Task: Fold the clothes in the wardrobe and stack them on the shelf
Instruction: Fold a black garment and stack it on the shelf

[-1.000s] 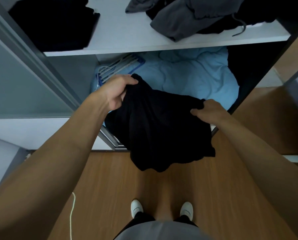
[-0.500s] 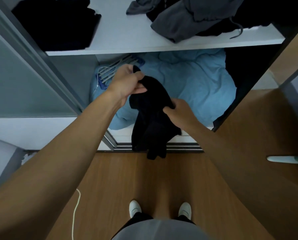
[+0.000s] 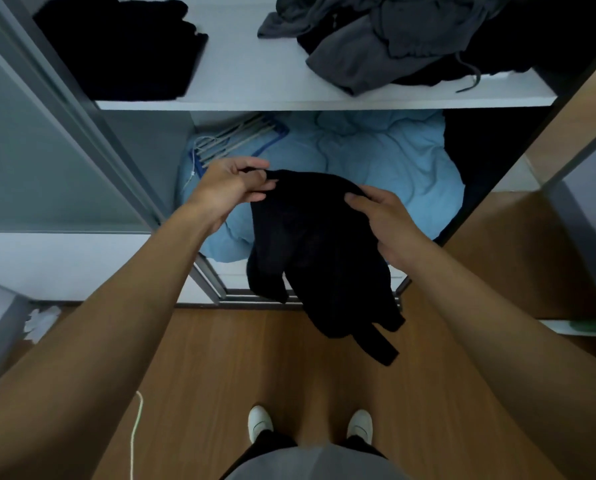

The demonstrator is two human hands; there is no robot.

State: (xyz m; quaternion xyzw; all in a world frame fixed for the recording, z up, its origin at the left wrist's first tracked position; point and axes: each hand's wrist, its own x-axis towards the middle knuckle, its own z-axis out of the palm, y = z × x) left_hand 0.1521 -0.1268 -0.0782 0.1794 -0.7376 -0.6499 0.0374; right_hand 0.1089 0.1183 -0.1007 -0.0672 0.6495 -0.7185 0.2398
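The person stands at the open wardrobe, holding a black garment [image 3: 310, 237] out in front, over the sliding-door track. The left hand [image 3: 227, 187] pinches its top edge between thumb and curled fingers. The right hand [image 3: 383, 220] grips the same edge a little to the right, fingers curled over the cloth. The garment hangs limp below both hands, one strip dangling lowest (a sleeve or a strap, I cannot tell) above the wooden floor [image 3: 237, 368]. Up on the white shelf [image 3: 255, 81] a folded black pile [image 3: 123, 46] sits at the left, and a rumpled grey heap [image 3: 393, 39] lies at the right, well apart from it. Under the shelf, pale blue bedding [image 3: 376, 161] fills the compartment, with hangers [image 3: 234, 136] lying at its left.
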